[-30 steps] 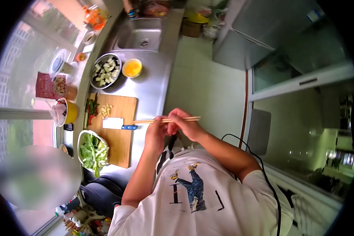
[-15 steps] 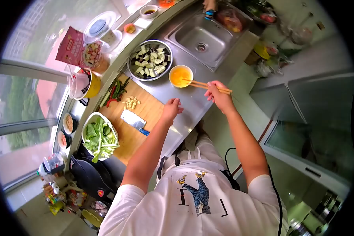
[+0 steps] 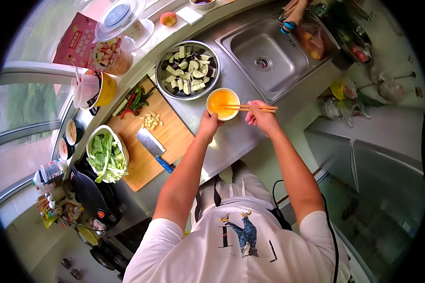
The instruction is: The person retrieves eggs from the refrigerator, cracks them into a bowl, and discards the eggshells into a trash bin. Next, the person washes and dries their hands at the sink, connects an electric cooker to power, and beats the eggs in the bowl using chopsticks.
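Observation:
A white bowl of beaten yellow egg (image 3: 220, 100) stands on the steel counter. My left hand (image 3: 209, 124) grips its near rim, fingers closed. In my right hand (image 3: 261, 117) is a pair of chopsticks (image 3: 243, 107), held in a pinch, their tips in the egg. Behind the bowl to the left, a metal bowl (image 3: 186, 70) holds pieces of eggplant. On the wooden cutting board (image 3: 174, 147) lie a cleaver (image 3: 151, 143) with a blue handle, peeled garlic cloves (image 3: 152, 120) and red and green chilies (image 3: 136, 102).
A white basket of leafy greens (image 3: 106, 154) overlaps the board's left edge. The steel sink (image 3: 269, 56) lies at the back right, a faucet (image 3: 288, 27) above it. Tubs and a pink packet (image 3: 78, 40) line the windowsill. A black pan (image 3: 92, 195) sits at the lower left.
The view has shifted toward the counter. My left hand has reached the egg bowl and taken hold of it. The chopsticks, earlier held between both hands, now dip into the egg from my right hand.

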A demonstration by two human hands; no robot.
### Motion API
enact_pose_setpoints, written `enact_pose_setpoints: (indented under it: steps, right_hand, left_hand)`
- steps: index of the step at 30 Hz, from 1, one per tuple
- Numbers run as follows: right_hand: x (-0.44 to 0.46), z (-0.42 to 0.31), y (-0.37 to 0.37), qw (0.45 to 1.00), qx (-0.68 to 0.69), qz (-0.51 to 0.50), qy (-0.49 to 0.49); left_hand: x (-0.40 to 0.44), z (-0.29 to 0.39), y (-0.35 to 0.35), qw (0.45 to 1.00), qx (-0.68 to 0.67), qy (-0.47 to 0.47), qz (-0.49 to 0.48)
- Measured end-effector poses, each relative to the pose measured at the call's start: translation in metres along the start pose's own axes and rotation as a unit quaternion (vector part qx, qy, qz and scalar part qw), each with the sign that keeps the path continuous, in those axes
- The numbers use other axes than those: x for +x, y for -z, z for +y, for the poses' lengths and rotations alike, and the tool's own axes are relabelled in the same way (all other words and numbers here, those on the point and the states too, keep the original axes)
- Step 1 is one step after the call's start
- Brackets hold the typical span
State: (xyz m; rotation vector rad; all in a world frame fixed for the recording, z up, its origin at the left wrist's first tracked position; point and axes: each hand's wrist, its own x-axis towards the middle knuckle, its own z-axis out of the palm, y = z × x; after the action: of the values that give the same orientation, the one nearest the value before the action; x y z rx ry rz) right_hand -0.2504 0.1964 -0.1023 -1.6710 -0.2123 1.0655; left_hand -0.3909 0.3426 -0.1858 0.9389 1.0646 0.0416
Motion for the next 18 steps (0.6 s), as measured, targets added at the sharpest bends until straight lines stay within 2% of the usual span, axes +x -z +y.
enact_pose_setpoints:
  steps: [1,3,7,10,13,18]
  right_hand:
    - [0.003,-0.003,0.003,1.000,-0.002,-0.007,-0.001]
    - [0.006,-0.008,0.012,0.997,0.052,0.053,0.015]
    - [0.004,-0.007,0.023,0.999,-0.039,0.016,0.020]
    - [-0.006,-0.016,0.032,0.998,0.012,0.039,0.039]
    - [-0.027,-0.032,0.029,1.000,0.007,-0.012,-0.002]
    - [-0.050,-0.046,0.035,0.997,0.051,0.009,0.059]
  left_hand:
    - [-0.001,0.001,0.000,1.000,0.013,-0.010,-0.001]
    - [-0.007,0.003,-0.001,1.000,0.023,-0.020,0.002]
    - [-0.019,0.010,0.003,0.998,0.059,-0.020,-0.022]
    - [-0.031,0.014,0.004,0.998,0.042,-0.019,-0.037]
    - [-0.048,0.022,0.001,0.997,0.022,-0.031,-0.060]
    - [-0.073,0.032,-0.002,0.995,0.004,-0.054,-0.085]
